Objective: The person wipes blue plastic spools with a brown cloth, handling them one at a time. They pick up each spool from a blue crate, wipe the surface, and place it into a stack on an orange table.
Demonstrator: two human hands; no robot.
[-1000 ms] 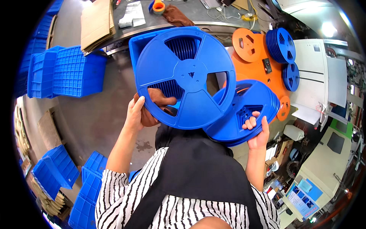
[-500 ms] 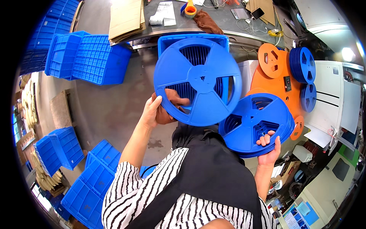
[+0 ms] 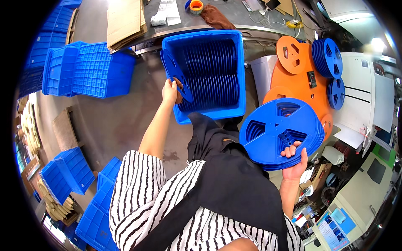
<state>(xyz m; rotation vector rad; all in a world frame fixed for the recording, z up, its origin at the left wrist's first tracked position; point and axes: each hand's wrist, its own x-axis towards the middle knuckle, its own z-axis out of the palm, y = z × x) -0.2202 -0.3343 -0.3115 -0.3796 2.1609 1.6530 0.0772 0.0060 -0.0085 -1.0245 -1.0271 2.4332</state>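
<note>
My left hand (image 3: 170, 92) grips a blue plastic reel (image 3: 171, 67) by its rim, holding it tilted nearly edge-on. That reel hangs over the left side of a blue bin (image 3: 241, 98). Inside the bin stand two rows of blue reels on edge, a far row (image 3: 211, 57) and a near row (image 3: 211, 90). Against my right side rests a stack of blue reels (image 3: 261, 146) with wedge-shaped openings. My right hand (image 3: 296, 161) clasps its lower right edge, fingers hooked through an opening of the stack.
An orange machine panel (image 3: 289, 77) with orange discs and mounted blue reels (image 3: 334, 58) stands to the right. Beyond the bin is a grey workbench (image 3: 234, 10) with cardboard (image 3: 124, 23) and tape (image 3: 196, 6). Blue crates (image 3: 100, 69) are stacked at the left.
My left hand has swung its reel from face-up over the bin to edge-on at the bin's left side, uncovering the rows inside. The right hand keeps hold of the stack.
</note>
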